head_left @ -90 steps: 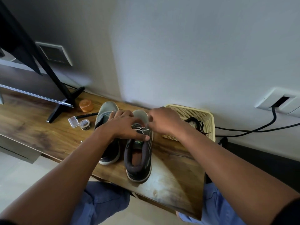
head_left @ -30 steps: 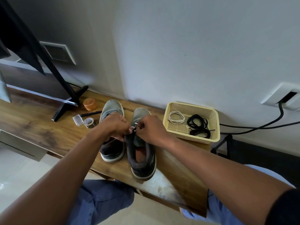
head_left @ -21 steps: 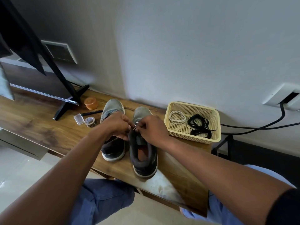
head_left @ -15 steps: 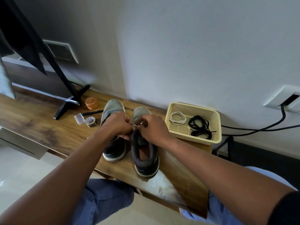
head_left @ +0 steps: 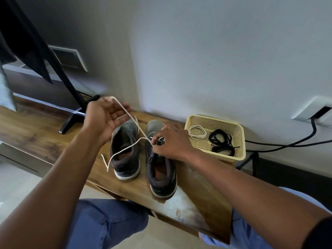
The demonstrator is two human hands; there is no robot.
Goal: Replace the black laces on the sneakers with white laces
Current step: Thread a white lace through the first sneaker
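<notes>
White lace (head_left: 125,114) is the thing to follow — it runs as one slanted line from the left hand (head_left: 104,115), raised over the far left of the table (head_left: 36,137), down and rightward to the right hand (head_left: 170,142) at the eyelets of the right sneaker (head_left: 159,159). The left hand is held palm-up with its fingers only loosely bent; the lace passes up over it near the fingertips, but whether it is pinched there or merely draped I cannot tell. A slack tail of the same lace falls away from the right hand's pinch, crosses the collar of the left sneaker (head_left: 125,150) and ends on the table just to that shoe's left.

Both sneakers stand side by side, toes to the far wall, heels near. The right hand's grip is clenched on the lace — fingertips pinching it just above the tongue of the right sneaker, with a few white crossings showing under the fingers.

So the lace's long axis lies up-left from the shoe; the left hand is the far end of it, the right hand the anchor at the eyelet. My judgement is that drawing the lace through depends on pulling along this same slant while the right hand steadies the shoe.

Further right sits a yellow basket (head_left: 233,126), holding a coiled second white lace (head_left: 197,132) and the removed black laces (head_left: 221,142).
</notes>
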